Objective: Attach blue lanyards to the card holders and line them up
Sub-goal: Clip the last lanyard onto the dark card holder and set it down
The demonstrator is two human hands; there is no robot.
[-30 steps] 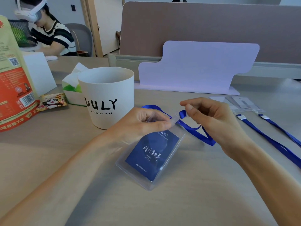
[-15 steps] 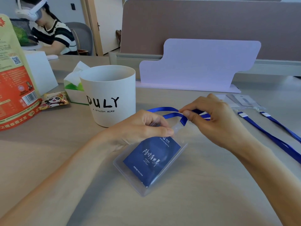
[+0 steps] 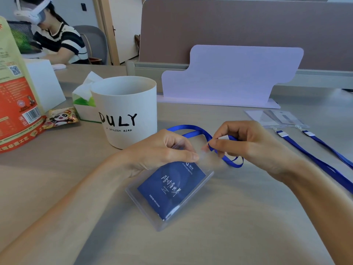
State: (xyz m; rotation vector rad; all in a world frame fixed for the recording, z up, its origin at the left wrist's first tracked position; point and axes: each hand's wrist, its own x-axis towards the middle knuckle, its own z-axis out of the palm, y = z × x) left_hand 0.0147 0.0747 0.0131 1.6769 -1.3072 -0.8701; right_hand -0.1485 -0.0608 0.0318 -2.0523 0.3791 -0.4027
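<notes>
A clear card holder with a dark blue card inside lies tilted on the desk in front of me. My left hand pinches its top edge between thumb and fingers. My right hand pinches the end of a blue lanyard right at the holder's top; the ribbon loops out behind both hands and under my right palm. At the right lie two more card holders, each with a blue lanyard running toward the desk's right edge.
A white cup marked DULY stands just behind my left hand. A tissue box, a snack packet and a large orange bag fill the left. A lilac divider stands behind. A person sits at the far left.
My right hand came down and left with the lanyard end to the holder's top edge. The ribbon loop shifted behind my hands. My left hand kept its grip on the holder.
</notes>
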